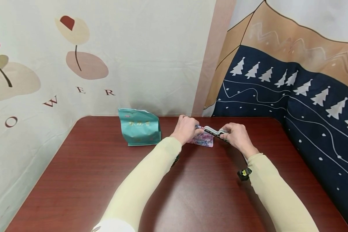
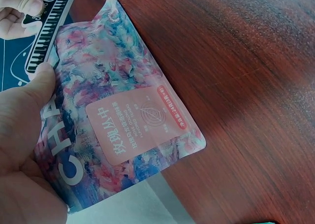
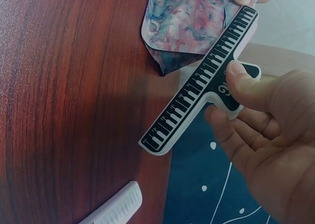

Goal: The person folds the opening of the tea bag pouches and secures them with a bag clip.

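Observation:
My left hand (image 1: 186, 129) grips the top edge of a tea pouch (image 2: 118, 86) with a blue, pink and purple painted pattern and a pink label. The pouch stands near the back of the table. Between thumb and fingers, my right hand (image 1: 237, 134) pinches the handle of a long clip (image 3: 197, 86) printed with black and white piano keys. One end of the clip reaches the pouch's top edge, by the left thumb; whether it bites on the pouch I cannot tell.
A teal pouch (image 1: 140, 127) with gold characters stands upright left of my left hand. A second, white clip with a key pattern (image 3: 115, 207) lies on the dark red wooden table (image 1: 191, 193). Printed curtains (image 1: 162, 58) hang behind the table.

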